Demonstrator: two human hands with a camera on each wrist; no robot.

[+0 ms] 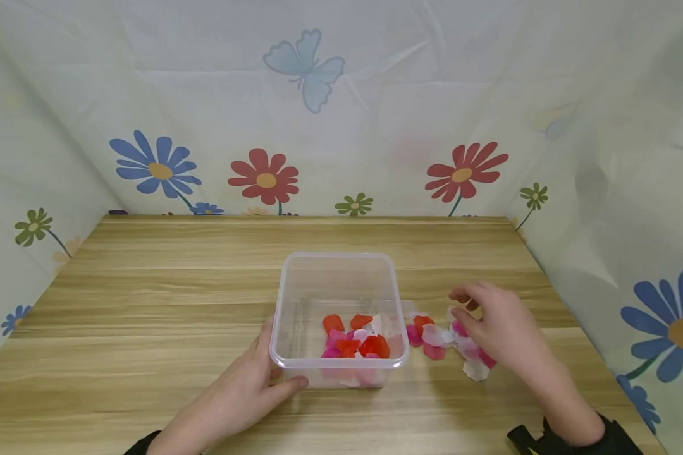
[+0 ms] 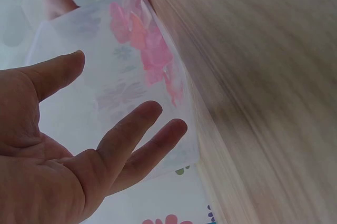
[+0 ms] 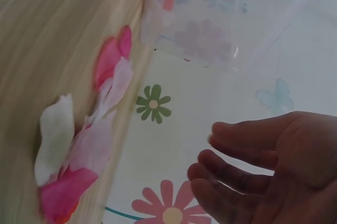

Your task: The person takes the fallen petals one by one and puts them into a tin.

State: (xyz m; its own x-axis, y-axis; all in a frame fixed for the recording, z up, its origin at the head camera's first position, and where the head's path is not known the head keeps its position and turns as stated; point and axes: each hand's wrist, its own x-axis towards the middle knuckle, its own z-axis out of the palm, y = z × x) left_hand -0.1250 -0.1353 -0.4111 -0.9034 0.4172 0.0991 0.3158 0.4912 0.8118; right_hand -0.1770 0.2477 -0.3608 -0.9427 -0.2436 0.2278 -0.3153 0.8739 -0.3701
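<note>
A clear plastic container (image 1: 344, 363) without a lid stands upright on the wooden table. Red, pink and white petals (image 1: 347, 347) lie inside it, mostly toward its right side. My left hand (image 1: 247, 385) rests against the container's near left corner, thumb along the front wall. In the left wrist view its fingers (image 2: 126, 129) are spread and fairly straight beside the wall. Right of the container, loose petals (image 1: 434, 351) lie in a small pile. Just over this pile hovers my right hand (image 1: 498, 322), fingers loosely bent and nothing held, as the right wrist view shows.
The wood-grain table (image 1: 176, 284) reaches back to a white sheet printed with flowers (image 1: 264, 177) and a butterfly. Similar sheets hang along both sides. A dark sleeve (image 1: 592, 439) with a black strap piece surrounds the right wrist.
</note>
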